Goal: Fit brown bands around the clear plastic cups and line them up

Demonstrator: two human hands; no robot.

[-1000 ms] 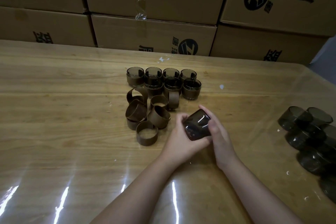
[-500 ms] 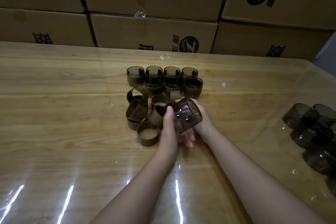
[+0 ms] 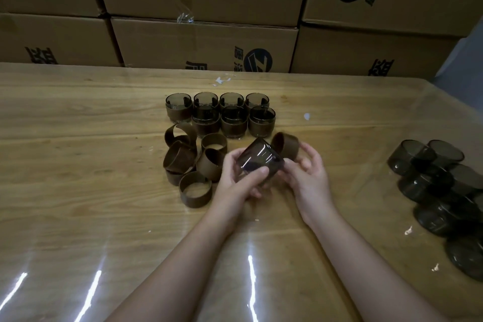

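My left hand (image 3: 239, 180) grips a clear smoky plastic cup (image 3: 261, 158), tilted, above the table's middle. My right hand (image 3: 308, 175) pinches a brown band (image 3: 286, 146) just right of and behind the cup, close to its base. Several banded cups (image 3: 230, 117) stand in two rows behind my hands. A heap of loose brown bands (image 3: 188, 162) lies left of my left hand. Bare cups (image 3: 439, 185) are piled at the right edge.
The wooden table (image 3: 78, 191) is covered by a glossy clear sheet. Stacked cardboard boxes (image 3: 203, 44) form a wall along its far edge. White scraps (image 3: 306, 116) lie near the cup rows.
My right hand has picked a brown band from the heap and brought it beside the cup. My left hand now holds the cup alone, tilted toward the band.
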